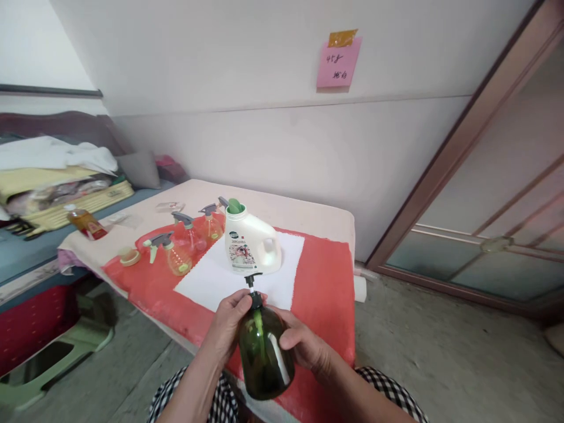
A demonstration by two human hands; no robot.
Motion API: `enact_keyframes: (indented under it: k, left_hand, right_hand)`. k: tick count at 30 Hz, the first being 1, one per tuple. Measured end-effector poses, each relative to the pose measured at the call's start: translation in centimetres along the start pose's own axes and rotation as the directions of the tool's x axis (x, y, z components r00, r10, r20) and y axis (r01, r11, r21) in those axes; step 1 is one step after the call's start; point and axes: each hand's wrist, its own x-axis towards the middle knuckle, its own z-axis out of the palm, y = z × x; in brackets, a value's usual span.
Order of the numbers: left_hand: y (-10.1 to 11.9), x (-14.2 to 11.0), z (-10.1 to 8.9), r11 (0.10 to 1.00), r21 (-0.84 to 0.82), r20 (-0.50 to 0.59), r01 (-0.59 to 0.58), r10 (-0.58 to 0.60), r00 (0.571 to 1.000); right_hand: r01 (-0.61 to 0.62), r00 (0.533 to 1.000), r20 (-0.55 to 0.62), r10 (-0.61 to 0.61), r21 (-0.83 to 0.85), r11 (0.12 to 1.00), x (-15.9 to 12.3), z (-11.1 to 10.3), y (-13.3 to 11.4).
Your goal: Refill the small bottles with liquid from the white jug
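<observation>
A dark green pump bottle with a black pump head is held over my lap, near the table's front edge. My left hand is closed round its neck and black collar. Its body is gripped from the right side by my right hand. Just beyond, a white detergent jug with a green cap stands upright on a white sheet, which lies on a red cloth.
Three yellowish spray bottles with grey triggers lie left of the jug, with a small lid and an amber bottle further left. A pink note hangs on the wall. A sliding door stands at right, bedding at left.
</observation>
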Motion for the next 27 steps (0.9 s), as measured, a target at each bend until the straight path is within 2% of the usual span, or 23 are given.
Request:
enact_keyframes:
  k: [2, 5, 8, 11, 14, 20, 24, 27]
  left_hand:
    - [-0.2, 0.3, -0.1, 0.992, 0.120, -0.099, -0.028, 0.040, 0.994]
    - [-0.6, 0.7, -0.2, 0.943, 0.318, -0.175, -0.094, 0.155, 0.972]
    - [-1.1, 1.0, -0.4, 0.916, 0.387, -0.214, -0.105, 0.200, 0.956]
    - [-1.3, 1.1, -0.6, 0.895, 0.433, -0.206, -0.106, 0.212, 0.955]
    - [-1.2, 1.0, -0.7, 0.874, 0.473, -0.186, -0.114, 0.225, 0.956]
    - [-0.4, 0.5, -0.3, 0.875, 0.471, -0.152, -0.111, 0.204, 0.967]
    - [0.0, 0.3, -0.1, 0.917, 0.391, -0.136, -0.077, 0.140, 0.981]
    - [0.2, 0.1, 0.0, 0.935, 0.349, -0.128, -0.060, 0.111, 0.986]
  right_hand:
    - [0.035, 0.988, -0.134, -0.079, -0.307, 0.951, 0.0, 0.2, -0.5]
    - [-0.064, 0.928, -0.309, -0.207, -0.682, 0.729, 0.0, 0.3, -0.1]
    - [-0.162, 0.869, -0.382, -0.313, -0.819, 0.551, 0.2, 0.3, 0.9]
    - [-0.186, 0.839, -0.393, -0.376, -0.857, 0.481, 0.4, 0.4, 1.4]
    - [-0.171, 0.857, -0.389, -0.337, -0.832, 0.527, 0.3, 0.5, 1.0]
    - [-0.100, 0.921, -0.349, -0.175, -0.645, 0.757, -0.2, 0.0, 0.1]
    - [-0.005, 0.963, -0.240, -0.119, -0.460, 0.888, -0.4, -0.3, -0.2]
    - [0.052, 0.979, -0.163, -0.118, -0.360, 0.931, -0.3, -0.4, -0.2]
